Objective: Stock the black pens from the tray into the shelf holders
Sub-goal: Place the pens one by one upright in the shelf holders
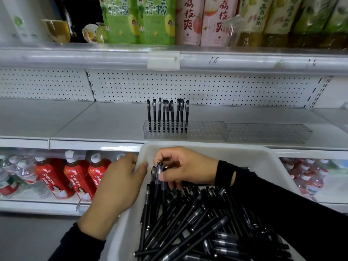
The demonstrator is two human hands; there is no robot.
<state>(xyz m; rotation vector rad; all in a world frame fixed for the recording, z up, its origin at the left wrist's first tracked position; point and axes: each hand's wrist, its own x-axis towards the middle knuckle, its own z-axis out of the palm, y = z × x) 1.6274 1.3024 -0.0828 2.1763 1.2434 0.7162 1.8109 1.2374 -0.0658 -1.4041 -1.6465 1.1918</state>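
Note:
A white plastic tray (244, 157) in the lower right holds a heap of several black pens (192, 223). My left hand (120, 183) grips the tray's left wall, thumb over the rim. Inside the tray my right hand (184, 166) pinches a few black pens (157, 176) near their capped ends. On the shelf behind, a clear holder (199, 131) has several black pens (167, 115) standing upright in its left part. A second clear holder (267, 132) sits to its right with no pens in it.
The grey shelf (98, 125) has a pegboard back (207, 89). Drink cartons (156, 19) stand on the shelf above. Red bottles (75, 176) fill the lower shelf at left, more bottles (308, 178) at right. A price tag holder (163, 60) hangs on the upper rail.

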